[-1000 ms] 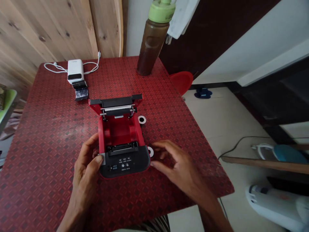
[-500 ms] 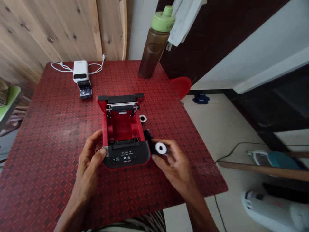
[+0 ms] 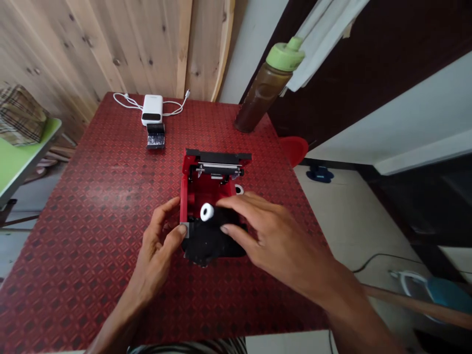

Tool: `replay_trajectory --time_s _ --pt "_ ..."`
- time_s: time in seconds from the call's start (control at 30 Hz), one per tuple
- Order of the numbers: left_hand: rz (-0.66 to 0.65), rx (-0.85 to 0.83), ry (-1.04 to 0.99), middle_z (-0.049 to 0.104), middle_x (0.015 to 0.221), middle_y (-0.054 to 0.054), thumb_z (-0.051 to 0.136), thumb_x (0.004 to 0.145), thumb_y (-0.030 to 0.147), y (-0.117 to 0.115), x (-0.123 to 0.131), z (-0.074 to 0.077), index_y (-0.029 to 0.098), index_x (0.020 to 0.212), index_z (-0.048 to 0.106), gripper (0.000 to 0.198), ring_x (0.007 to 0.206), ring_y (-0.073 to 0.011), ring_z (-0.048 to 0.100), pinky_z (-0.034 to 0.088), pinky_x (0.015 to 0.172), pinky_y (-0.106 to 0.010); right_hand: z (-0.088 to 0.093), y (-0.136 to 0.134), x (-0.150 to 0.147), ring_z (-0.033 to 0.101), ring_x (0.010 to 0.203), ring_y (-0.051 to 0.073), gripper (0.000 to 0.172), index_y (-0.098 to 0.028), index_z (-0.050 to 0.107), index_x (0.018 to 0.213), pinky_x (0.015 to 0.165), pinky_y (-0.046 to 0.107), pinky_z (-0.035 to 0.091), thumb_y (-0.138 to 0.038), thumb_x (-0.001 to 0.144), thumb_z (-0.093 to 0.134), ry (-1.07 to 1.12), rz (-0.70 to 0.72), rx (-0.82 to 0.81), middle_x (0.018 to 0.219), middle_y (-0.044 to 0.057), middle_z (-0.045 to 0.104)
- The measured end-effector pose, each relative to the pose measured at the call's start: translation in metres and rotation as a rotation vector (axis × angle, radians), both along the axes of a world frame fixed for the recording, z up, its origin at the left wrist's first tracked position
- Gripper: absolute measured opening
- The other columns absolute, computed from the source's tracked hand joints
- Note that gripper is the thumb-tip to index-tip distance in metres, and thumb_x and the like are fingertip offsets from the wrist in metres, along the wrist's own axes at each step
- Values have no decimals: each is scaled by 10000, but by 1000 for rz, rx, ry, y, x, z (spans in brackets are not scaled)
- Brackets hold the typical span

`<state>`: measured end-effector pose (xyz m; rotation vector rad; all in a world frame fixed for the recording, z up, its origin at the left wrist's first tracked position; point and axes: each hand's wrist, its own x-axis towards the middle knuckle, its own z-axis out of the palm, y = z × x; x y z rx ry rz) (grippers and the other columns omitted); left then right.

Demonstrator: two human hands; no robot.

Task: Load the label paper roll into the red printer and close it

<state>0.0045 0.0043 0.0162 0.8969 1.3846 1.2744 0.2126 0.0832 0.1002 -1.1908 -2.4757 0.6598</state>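
Right hand (image 3: 273, 226) pinches a matte-black roll (image 3: 225, 215), white-cored; left hand (image 3: 158, 248) grips an open, red-and-black printer (image 3: 202, 189)

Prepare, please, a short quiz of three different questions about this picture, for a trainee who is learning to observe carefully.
1. True or false: the lid of the red printer is closed.
2. Which of the two hands holds the black film roll with the white core?
3. Complete: the tall bottle has a light ____ cap.

Key: 1. False; the lid stands open. 2. The right hand. 3. Green.
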Motion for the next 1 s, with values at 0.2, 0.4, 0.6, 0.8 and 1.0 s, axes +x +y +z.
replay_trajectory --time_s 0.2,0.4,0.6,0.8,1.0 --pt "-5 6 -10 709 1487 -105 688 997 470 3 1 6 269 1449 670 495 1311 -329 701 569 1087 -500 -25 13 -36 707 963 291 283 -214 707 1009 878 431 571 34 921 603 -296 -3 232 989 102 784" --pt "-19 -26 -28 698 1484 -102 691 995 478 2 0 6 292 1485 650 525 1304 -332 689 556 1097 -507 -29 14 -36 707 981 296 282 -220 698 1007 875 423 569 33 928 603 -365 21 227 969 90 778" --pt "-10 -67 -23 682 1506 -93 689 1005 473 0 1 5 311 1506 643 529 1346 -351 661 504 1142 -530 -28 24 -49 747 1025 302 290 -169 761 1044 846 396 581 45 955 587 -476 39 196 1026 146 818" --pt "-14 -77 -41 672 1520 -93 690 1006 504 0 1 4 325 1505 652 531 1376 -361 645 510 1145 -531 -28 43 -57 766 814 237 291 -188 749 915 702 355 554 29 968 563 -469 27 -32 967 103 816" --pt "-9 -78 -22 654 1554 -75 692 1014 500 -1 1 3 339 1508 648 521 1445 -353 596 457 1210 -532 -50 39 -37 787 1104 292 391 -215 744 1212 1001 463 630 16 963 551 -254 44 35 1206 115 813"
